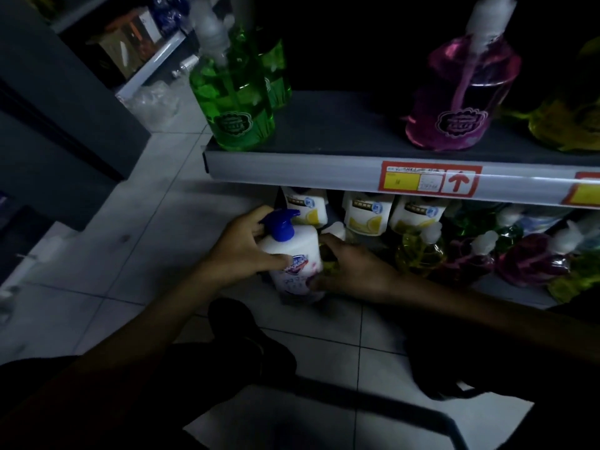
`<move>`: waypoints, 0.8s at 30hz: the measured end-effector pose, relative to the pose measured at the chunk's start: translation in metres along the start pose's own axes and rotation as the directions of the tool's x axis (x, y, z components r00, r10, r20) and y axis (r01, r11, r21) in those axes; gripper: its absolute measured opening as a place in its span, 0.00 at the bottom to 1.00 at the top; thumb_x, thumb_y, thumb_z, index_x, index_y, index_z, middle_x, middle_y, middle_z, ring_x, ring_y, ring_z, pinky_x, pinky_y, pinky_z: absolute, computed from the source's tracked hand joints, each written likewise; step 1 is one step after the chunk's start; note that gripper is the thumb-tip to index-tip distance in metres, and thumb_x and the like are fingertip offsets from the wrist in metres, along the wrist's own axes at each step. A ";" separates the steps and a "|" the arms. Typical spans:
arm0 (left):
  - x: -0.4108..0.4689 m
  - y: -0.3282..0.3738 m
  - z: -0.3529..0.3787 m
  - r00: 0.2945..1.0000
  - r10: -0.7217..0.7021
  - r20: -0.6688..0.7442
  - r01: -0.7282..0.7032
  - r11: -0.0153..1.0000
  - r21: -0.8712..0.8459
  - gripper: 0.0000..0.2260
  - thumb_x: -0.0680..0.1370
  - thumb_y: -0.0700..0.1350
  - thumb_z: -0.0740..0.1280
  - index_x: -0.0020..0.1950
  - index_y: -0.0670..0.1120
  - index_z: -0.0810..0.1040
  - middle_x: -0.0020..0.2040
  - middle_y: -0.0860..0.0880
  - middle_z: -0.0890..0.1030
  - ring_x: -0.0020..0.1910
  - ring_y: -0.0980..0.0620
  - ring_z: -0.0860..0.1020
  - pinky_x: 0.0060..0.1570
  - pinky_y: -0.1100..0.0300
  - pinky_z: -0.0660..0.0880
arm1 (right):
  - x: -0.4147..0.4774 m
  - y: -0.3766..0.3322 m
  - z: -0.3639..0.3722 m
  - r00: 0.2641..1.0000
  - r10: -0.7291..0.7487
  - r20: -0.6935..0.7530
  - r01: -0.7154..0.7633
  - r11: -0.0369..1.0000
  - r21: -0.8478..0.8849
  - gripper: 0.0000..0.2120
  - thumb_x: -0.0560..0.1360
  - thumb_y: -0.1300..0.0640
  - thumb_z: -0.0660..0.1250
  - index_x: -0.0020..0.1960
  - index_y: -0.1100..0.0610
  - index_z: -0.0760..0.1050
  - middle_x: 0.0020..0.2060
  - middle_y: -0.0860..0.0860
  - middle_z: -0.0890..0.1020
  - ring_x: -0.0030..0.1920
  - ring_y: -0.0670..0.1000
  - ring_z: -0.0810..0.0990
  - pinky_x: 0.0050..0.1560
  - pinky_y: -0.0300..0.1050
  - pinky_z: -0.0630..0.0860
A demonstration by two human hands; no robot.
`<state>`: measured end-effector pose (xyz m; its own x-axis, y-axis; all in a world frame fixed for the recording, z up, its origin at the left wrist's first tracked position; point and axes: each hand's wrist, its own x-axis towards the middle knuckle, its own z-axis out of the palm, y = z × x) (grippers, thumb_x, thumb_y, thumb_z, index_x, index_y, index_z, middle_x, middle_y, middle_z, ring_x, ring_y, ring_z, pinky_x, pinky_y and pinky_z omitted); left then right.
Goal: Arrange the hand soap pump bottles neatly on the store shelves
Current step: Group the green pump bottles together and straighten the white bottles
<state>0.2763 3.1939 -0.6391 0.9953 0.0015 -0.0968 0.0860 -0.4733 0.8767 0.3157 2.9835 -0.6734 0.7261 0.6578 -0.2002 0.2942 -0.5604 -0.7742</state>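
- White pump bottle [293,254]: blue pump head, blue-and-red label; held roughly upright at the left end of the lower shelf [519,293], just in front of the white pouches [363,216] printed with a lemon; whether its base rests on the shelf cannot be told in the dim light
- Left hand [240,251]: grips the bottle from the left, thumb across the label, fingers curled behind the neck below the pump
- Right hand [354,271]: fingers curled against the bottle's right side, thumb near its lower front; a yellowish patch shows inside the curl, so what it grips cannot be told
- Lower shelf, to the right: yellow bottle [418,251] and pink bottles [526,261] with white pumps, close together
- Upper shelf [341,125]: green bottles [233,102] at the left end, a pink pump bottle [461,102] well apart to the right; a red-and-yellow price tag [428,181] on the front rail
- Tiled floor [130,254]: pale, beside and below the shelves
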 end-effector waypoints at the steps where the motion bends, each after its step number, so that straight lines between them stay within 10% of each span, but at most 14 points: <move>1: -0.007 0.012 -0.001 1.000 0.027 -0.001 -0.027 0.998 -0.059 0.25 0.56 0.46 0.78 0.51 0.54 0.75 0.46 0.55 0.84 0.47 0.59 0.81 0.43 0.64 0.76 | -0.007 -0.012 -0.001 0.999 -0.032 -0.008 0.033 0.996 0.082 0.36 0.67 0.52 0.77 0.70 0.49 0.64 0.57 0.41 0.77 0.55 0.38 0.74 0.52 0.29 0.70; 8: -0.041 0.114 -0.036 0.961 0.277 -0.031 -0.274 0.919 -0.284 0.27 0.62 0.42 0.76 0.59 0.50 0.75 0.54 0.54 0.84 0.55 0.54 0.81 0.48 0.62 0.78 | -0.066 -0.091 -0.073 0.940 -0.147 -0.308 0.224 0.947 0.231 0.32 0.62 0.57 0.80 0.63 0.51 0.72 0.52 0.44 0.83 0.52 0.41 0.82 0.52 0.39 0.79; 17: -0.022 0.210 -0.023 0.888 0.458 -0.037 -0.436 0.816 -0.379 0.25 0.59 0.49 0.81 0.55 0.49 0.81 0.54 0.50 0.84 0.55 0.50 0.82 0.50 0.59 0.79 | -0.125 -0.166 -0.160 0.672 -0.251 -0.696 0.503 0.845 0.182 0.26 0.64 0.67 0.77 0.59 0.55 0.75 0.49 0.49 0.85 0.49 0.48 0.84 0.46 0.39 0.79; 22: -0.015 0.281 -0.020 0.741 0.604 -0.294 -0.670 0.697 -0.256 0.23 0.70 0.39 0.74 0.59 0.61 0.78 0.57 0.61 0.82 0.58 0.60 0.79 0.52 0.67 0.76 | -0.138 -0.211 -0.206 0.491 -0.357 -0.794 0.638 0.768 0.049 0.26 0.65 0.64 0.76 0.59 0.50 0.75 0.50 0.48 0.84 0.49 0.47 0.84 0.45 0.40 0.81; 24: -0.011 0.302 -0.032 0.529 0.720 -0.449 -0.766 0.633 0.113 0.20 0.75 0.40 0.70 0.61 0.62 0.78 0.57 0.64 0.80 0.58 0.65 0.77 0.55 0.70 0.73 | -0.138 -0.227 -0.224 0.395 -0.376 -0.838 0.683 0.730 -0.005 0.27 0.62 0.62 0.78 0.58 0.49 0.74 0.50 0.48 0.84 0.49 0.47 0.84 0.46 0.40 0.81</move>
<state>0.2930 3.0792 -0.3584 0.6085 0.0553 0.7916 -0.7129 -0.4002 0.5759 0.2879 2.9072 -0.3360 0.6973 0.0485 0.7152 0.7142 0.0375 -0.6989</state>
